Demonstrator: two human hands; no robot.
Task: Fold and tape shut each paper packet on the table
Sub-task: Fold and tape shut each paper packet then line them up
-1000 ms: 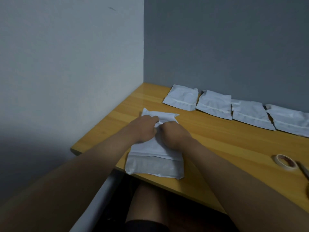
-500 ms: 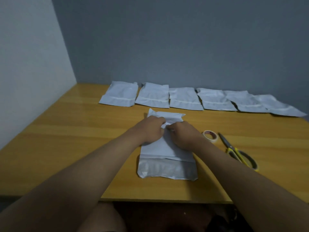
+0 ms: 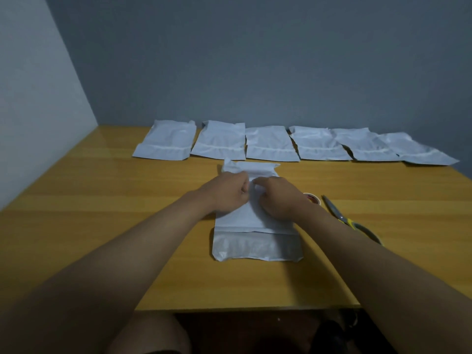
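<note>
Both hands are working side by side on a white paper packet (image 3: 255, 233) lying in the middle of the wooden tabletop (image 3: 102, 213): the left hand (image 3: 227, 194) and right hand (image 3: 277, 198) are pinching its far part with curled fingers (knuckles nearly touching). Six more packets (image 3: 270, 144) are lying in a row by the wall. A tape roll (image 3: 312, 198) and scissors (image 3: 350, 219) are sitting just right of the right wrist.
</note>
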